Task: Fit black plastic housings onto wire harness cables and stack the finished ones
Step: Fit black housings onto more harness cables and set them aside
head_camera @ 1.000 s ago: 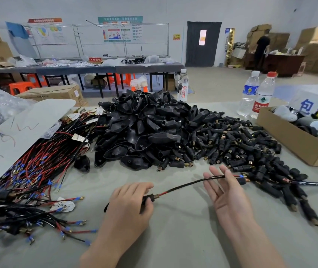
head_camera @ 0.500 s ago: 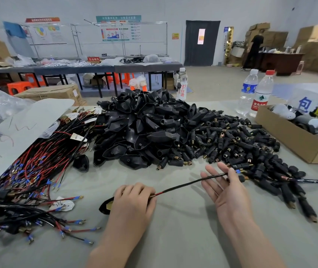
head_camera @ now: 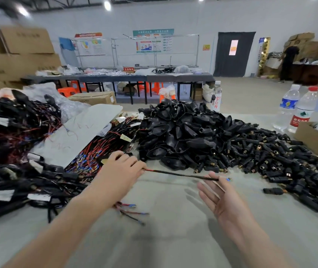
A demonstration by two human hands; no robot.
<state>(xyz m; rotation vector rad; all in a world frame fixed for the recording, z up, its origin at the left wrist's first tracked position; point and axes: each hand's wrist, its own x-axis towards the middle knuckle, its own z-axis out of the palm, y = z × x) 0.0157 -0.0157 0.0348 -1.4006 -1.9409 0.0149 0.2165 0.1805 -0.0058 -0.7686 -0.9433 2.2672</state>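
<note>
My left hand point(head_camera: 120, 168) grips one end of a black sleeved cable point(head_camera: 181, 174), its fingers curled round a black housing mostly hidden under them. The cable stretches rightward above the table to my right hand point(head_camera: 217, 198), which is held palm-up with straight fingers; the cable's blue-tipped end lies over its fingertips. A big heap of black plastic housings point(head_camera: 185, 132) sits behind the cable. Loose red-and-black harness cables point(head_camera: 100, 151) lie left of the heap. A pile of cables with black parts on them point(head_camera: 17, 151) fills the far left.
Small black barrel connectors point(head_camera: 274, 157) spread across the right of the grey table point(head_camera: 173, 229). A cardboard box point(head_camera: 316, 144) and two water bottles point(head_camera: 297, 111) stand at the right. A few loose wires point(head_camera: 133, 211) lie near my left forearm. A person stands far back right.
My left hand has carried the housing end of the cable up and to the left toward the harness pile. The view has swung left. My right hand stays open under the cable's other end.
</note>
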